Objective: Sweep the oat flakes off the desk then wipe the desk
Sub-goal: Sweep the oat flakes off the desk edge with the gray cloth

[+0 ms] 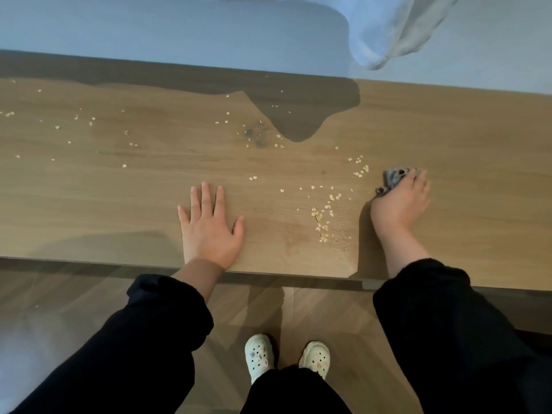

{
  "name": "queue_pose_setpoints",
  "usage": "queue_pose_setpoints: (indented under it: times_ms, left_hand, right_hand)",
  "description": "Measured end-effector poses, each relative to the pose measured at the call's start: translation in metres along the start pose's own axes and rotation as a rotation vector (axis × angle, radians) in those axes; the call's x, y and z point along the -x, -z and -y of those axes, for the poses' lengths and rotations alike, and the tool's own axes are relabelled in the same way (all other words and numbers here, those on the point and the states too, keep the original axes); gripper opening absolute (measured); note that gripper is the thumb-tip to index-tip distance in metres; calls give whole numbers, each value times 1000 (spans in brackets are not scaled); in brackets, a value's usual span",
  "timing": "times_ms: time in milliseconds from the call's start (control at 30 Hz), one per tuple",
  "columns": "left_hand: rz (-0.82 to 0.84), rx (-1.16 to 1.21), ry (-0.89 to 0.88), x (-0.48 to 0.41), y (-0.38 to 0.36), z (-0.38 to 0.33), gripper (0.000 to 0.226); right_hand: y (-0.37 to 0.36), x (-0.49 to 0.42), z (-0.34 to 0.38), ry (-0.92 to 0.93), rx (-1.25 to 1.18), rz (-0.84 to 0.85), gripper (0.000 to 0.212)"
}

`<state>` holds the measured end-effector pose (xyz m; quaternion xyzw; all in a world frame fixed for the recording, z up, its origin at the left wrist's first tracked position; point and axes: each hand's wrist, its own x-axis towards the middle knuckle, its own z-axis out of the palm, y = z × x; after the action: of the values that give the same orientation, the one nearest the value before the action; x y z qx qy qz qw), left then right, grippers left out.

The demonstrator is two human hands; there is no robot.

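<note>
The left hand point(209, 225) lies flat on the desk with its fingers spread and holds nothing. The right hand point(400, 201) presses down on a small crumpled grey cloth point(394, 177), its fingers curled over the bunched fabric.

The pale, loose oat flakes point(322, 216) lie thickest between the two hands, in a ragged band that runs near to far, from close to the near edge up towards the cloth. That band sits just left of the right hand and well right of the left hand, so the cloth hand is plainly the nearer one. A push from the right would meet the band broadside, which looks like the move in hand. Sparser flakes scatter further out, towards the far side around a dark knot in the wood and away across the left half of the top.

The brown wood-grain desk point(478, 144) has a straight near edge that the person stands against. Below it are a wooden floor point(254, 309) and a pair of white perforated clogs point(258, 354). Beyond the far edge is a grey wall point(149, 25), with a pale fabric point(388, 31) hanging at the far right.
</note>
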<state>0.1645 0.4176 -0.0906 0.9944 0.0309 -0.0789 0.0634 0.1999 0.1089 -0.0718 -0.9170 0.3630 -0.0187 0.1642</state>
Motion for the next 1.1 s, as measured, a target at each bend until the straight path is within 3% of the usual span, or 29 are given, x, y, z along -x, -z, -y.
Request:
queue_pose_setpoints:
  times_ms: [233,300,500,567,733,833,967,1100]
  left_hand:
    - [24,0,66,-4,1,-8,70]
    - [13,29,94,-6,1,-12,69]
    - [-6,35,119,-5,0,-12,68]
    - [-17,37,115,-4,-1,-12,68]
    - [-32,51,110,-4,0,-12,67]
    - [-49,65,111,-3,1,-12,67]
    - [-47,93,121,-2,3,-14,67]
    - [-38,113,130,-2,5,-14,67]
  right_hand:
    - [-15,8,22,371,19,124,79]
    - [-7,-1,8,397,28,136,80]
    - [0,-47,15,214,33,73,76]
    - [-11,-41,39,290,18,95,77]
    - [-16,-14,55,744,41,277,77]
    - [1,-44,42,758,-25,357,74]
    - [0,-85,43,658,84,241,74]
    - [-14,-75,68,859,84,300,74]
